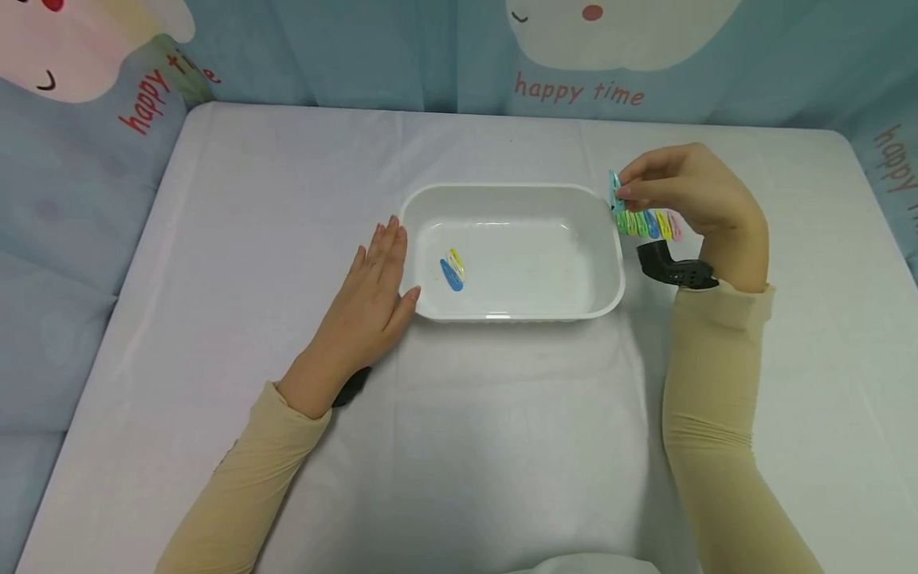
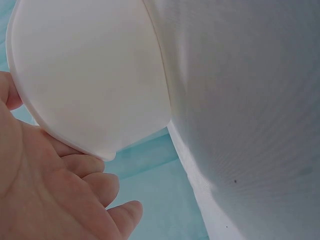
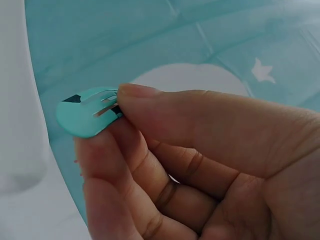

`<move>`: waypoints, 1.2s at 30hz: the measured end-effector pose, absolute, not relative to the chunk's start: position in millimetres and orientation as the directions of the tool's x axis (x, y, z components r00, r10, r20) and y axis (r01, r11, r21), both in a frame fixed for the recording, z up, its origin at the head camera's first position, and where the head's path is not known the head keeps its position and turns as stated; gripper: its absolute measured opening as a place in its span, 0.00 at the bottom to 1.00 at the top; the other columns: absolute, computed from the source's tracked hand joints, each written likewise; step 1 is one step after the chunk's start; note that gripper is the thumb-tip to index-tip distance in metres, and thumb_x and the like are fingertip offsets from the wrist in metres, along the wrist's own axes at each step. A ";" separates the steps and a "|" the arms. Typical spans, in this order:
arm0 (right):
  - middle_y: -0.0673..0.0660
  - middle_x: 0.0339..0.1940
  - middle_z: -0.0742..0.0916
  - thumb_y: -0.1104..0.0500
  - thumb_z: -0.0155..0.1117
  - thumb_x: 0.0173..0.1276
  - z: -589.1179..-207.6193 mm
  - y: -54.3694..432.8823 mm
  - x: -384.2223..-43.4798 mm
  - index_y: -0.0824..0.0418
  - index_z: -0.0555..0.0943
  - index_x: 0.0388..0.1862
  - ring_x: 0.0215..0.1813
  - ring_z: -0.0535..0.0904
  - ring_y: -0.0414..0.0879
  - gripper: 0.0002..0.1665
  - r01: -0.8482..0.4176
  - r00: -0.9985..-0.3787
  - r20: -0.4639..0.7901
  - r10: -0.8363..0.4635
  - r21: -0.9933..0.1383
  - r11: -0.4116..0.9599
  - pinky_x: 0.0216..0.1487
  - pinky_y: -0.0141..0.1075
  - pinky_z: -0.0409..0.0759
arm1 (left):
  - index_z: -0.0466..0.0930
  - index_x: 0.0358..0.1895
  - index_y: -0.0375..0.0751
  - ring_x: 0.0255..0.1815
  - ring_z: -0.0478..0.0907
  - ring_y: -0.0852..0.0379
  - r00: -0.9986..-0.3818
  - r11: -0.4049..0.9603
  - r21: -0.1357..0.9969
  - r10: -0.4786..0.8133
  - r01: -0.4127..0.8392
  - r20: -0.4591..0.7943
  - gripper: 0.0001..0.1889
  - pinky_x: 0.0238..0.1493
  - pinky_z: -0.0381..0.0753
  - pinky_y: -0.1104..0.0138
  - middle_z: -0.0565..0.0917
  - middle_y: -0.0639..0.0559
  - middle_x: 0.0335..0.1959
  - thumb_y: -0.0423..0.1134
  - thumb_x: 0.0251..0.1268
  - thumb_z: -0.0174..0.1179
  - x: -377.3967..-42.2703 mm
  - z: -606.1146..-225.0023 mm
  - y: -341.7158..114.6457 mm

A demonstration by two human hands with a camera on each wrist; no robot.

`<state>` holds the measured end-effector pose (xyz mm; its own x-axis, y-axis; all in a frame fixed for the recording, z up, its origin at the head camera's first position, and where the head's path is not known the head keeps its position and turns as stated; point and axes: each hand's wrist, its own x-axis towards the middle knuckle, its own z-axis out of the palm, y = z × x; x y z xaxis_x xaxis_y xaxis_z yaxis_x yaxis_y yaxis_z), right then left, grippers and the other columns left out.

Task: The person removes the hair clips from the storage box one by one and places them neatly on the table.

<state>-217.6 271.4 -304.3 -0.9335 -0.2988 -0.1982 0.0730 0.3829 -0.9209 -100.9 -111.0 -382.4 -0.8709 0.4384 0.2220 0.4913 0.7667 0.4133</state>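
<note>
My right hand [image 1: 692,187] pinches a teal snap hair clip [image 3: 87,112] between thumb and fingers, just past the right rim of a white basin [image 1: 512,312]. Below that hand, in the head view, lies a row of colored hair clips [image 1: 653,224] in green, blue, yellow and pink, partly hidden by it. My left hand [image 1: 369,299] rests with straight fingers against the basin's left rim; the left wrist view has its fingers along the edge. Inside the basin, toward the left, lie a blue hair clip [image 1: 451,275] and a couple of yellow and pale ones beside it.
A white cloth [image 1: 502,438] covers the table under the basin. Blue curtains [image 1: 373,56] with printed figures and lettering hang along the back and left sides. Black wrist straps [image 1: 674,267] sit at both wrists.
</note>
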 end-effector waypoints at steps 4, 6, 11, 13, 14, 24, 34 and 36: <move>0.52 0.26 0.87 0.66 0.67 0.60 -304.6 276.0 -218.0 0.63 0.85 0.33 0.29 0.83 0.45 0.03 0.090 -0.935 -0.206 -0.288 -0.925 0.368 0.37 0.29 0.80 | 0.40 0.73 0.27 0.75 0.39 0.42 -0.870 0.766 0.412 0.440 0.493 0.223 0.35 0.69 0.43 0.46 0.41 0.37 0.75 0.43 0.73 0.44 -100.6 -381.8 -110.7; 0.52 0.26 0.87 0.67 0.66 0.60 -304.8 277.5 -218.1 0.63 0.85 0.33 0.29 0.83 0.44 0.03 0.095 -0.934 -0.206 -0.291 -0.930 0.355 0.36 0.30 0.80 | 0.40 0.73 0.27 0.75 0.39 0.42 -0.870 0.766 0.413 0.440 0.493 0.223 0.35 0.69 0.43 0.46 0.42 0.37 0.75 0.43 0.72 0.44 -100.6 -381.9 -110.6; 0.52 0.25 0.87 0.68 0.65 0.61 -305.8 280.6 -218.2 0.63 0.85 0.32 0.28 0.82 0.44 0.03 0.105 -0.933 -0.210 -0.294 -0.937 0.334 0.36 0.30 0.80 | 0.40 0.73 0.27 0.75 0.39 0.42 -0.870 0.764 0.417 0.438 0.493 0.226 0.35 0.69 0.43 0.46 0.42 0.36 0.75 0.42 0.72 0.44 -100.6 -382.3 -110.8; 0.52 0.25 0.87 0.68 0.65 0.61 -306.6 281.8 -218.6 0.63 0.85 0.32 0.28 0.82 0.43 0.03 0.109 -0.933 -0.213 -0.292 -0.936 0.334 0.36 0.29 0.80 | 0.40 0.73 0.27 0.75 0.40 0.42 -0.870 0.764 0.417 0.437 0.492 0.226 0.35 0.69 0.43 0.46 0.42 0.36 0.75 0.42 0.72 0.45 -100.7 -382.4 -110.7; 0.52 0.25 0.87 0.68 0.65 0.61 -306.8 282.3 -218.7 0.63 0.85 0.32 0.28 0.82 0.43 0.03 0.110 -0.933 -0.213 -0.290 -0.936 0.334 0.36 0.30 0.80 | 0.41 0.73 0.27 0.75 0.40 0.42 -0.871 0.765 0.417 0.437 0.491 0.226 0.35 0.69 0.43 0.46 0.42 0.37 0.75 0.42 0.72 0.44 -100.6 -382.3 -110.6; 0.51 0.26 0.87 0.68 0.65 0.61 -308.2 291.1 -219.1 0.60 0.85 0.31 0.28 0.82 0.43 0.05 0.156 -0.937 -0.247 -0.247 -0.929 0.335 0.35 0.29 0.80 | 0.41 0.73 0.27 0.75 0.39 0.43 -0.873 0.768 0.416 0.434 0.487 0.222 0.35 0.70 0.43 0.46 0.41 0.37 0.75 0.43 0.72 0.44 -100.6 -382.4 -110.1; 0.51 0.26 0.87 0.65 0.66 0.62 -312.1 298.7 -220.1 0.61 0.85 0.32 0.28 0.82 0.43 0.02 0.177 -0.937 -0.266 -0.228 -0.921 0.346 0.35 0.29 0.80 | 0.41 0.73 0.27 0.75 0.39 0.44 -0.880 0.772 0.423 0.425 0.474 0.211 0.35 0.70 0.43 0.47 0.41 0.39 0.75 0.43 0.73 0.43 -100.8 -382.5 -110.1; 0.51 0.26 0.87 0.65 0.66 0.62 -313.0 301.9 -219.9 0.60 0.85 0.32 0.27 0.81 0.43 0.02 0.186 -0.937 -0.272 -0.219 -0.919 0.347 0.35 0.29 0.80 | 0.41 0.73 0.27 0.75 0.39 0.44 -0.880 0.772 0.423 0.426 0.474 0.209 0.35 0.70 0.43 0.47 0.41 0.38 0.75 0.43 0.73 0.43 -100.3 -382.5 -110.1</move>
